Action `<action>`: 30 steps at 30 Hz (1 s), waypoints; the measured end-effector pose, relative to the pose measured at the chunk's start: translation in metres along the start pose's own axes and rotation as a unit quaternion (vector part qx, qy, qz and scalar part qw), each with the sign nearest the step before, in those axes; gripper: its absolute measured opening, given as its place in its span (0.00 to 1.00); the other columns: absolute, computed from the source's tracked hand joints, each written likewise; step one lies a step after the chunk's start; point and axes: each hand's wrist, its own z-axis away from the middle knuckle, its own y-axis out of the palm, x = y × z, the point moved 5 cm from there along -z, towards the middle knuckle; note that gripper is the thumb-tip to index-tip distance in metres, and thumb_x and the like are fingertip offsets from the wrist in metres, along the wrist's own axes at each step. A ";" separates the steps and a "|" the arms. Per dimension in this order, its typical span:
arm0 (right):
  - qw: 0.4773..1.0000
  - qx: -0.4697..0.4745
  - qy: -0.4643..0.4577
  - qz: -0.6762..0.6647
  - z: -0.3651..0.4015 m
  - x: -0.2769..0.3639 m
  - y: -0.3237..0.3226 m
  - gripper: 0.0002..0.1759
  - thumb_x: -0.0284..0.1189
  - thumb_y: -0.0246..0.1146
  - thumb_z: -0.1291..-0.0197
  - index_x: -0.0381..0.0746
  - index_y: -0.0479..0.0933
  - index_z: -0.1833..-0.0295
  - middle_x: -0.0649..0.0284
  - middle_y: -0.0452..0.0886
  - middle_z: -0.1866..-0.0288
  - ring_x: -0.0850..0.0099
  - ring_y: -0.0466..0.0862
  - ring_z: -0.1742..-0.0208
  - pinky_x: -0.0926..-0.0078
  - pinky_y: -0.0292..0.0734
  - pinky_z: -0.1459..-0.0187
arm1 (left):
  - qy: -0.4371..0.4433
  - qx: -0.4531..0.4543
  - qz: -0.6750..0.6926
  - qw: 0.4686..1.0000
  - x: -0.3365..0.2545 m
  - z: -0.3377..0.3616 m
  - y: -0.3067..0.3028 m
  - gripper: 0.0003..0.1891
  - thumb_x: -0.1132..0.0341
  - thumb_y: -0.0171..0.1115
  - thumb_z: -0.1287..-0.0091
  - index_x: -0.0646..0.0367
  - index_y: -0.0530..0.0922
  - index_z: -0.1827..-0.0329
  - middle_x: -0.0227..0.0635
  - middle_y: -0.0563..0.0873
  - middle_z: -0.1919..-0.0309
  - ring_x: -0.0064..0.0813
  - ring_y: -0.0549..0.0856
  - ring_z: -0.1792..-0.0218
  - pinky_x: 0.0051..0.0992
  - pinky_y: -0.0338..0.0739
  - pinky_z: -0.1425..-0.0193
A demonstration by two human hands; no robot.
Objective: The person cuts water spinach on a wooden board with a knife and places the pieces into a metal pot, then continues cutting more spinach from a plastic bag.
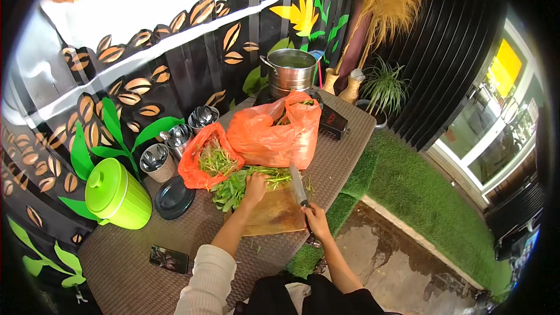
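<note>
My left hand [255, 188] is closed around a bunch of leafy greens [228, 191] on the wooden cutting board [271, 217]. The leaves spread out to the left of the hand and the stems [280, 175] reach right, along the board's far edge. In my right hand [317, 220] is a knife [298, 185] with a dark handle, its blade pointing away from me over the board's right side. Just beyond the board sit a large orange plastic bag [271, 134] with greens inside and a smaller open orange bag [204, 154] full of cut stems.
A steel pot [290, 73] stands at the table's far end beside a black box [333, 121]. Cutlery holders [157, 166], a dark round lid [174, 197] and a green lidded bucket [119, 192] line the left. A phone [169, 259] lies near the front. The table [125, 259] ends at right above grass matting.
</note>
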 end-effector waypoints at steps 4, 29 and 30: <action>0.999 0.020 0.016 0.022 0.011 -0.016 -0.005 0.12 0.32 0.53 0.34 0.33 0.72 0.58 0.65 0.70 0.88 0.77 0.69 0.91 0.78 0.63 0.86 | 0.023 -0.036 0.006 0.999 -0.004 0.003 -0.012 0.10 0.74 0.65 0.45 0.60 0.83 0.59 0.42 0.82 0.58 0.43 0.78 0.52 0.41 0.70 0.46; 0.990 -0.047 -0.034 0.131 0.080 -0.052 0.001 0.16 0.35 0.56 0.34 0.30 0.75 0.54 0.61 0.72 0.88 0.73 0.75 0.88 0.73 0.68 0.83 | -0.076 -0.017 0.197 0.977 -0.036 0.130 -0.004 0.12 0.72 0.72 0.52 0.59 0.84 0.63 0.38 0.84 0.67 0.34 0.80 0.65 0.32 0.73 0.57; 0.986 -0.051 -0.043 0.153 0.082 -0.049 0.001 0.19 0.37 0.58 0.35 0.29 0.75 0.55 0.57 0.73 0.88 0.68 0.77 0.87 0.68 0.71 0.80 | -0.043 -0.061 0.180 0.981 -0.042 0.131 -0.010 0.11 0.71 0.73 0.53 0.58 0.85 0.64 0.37 0.84 0.67 0.36 0.78 0.62 0.34 0.72 0.53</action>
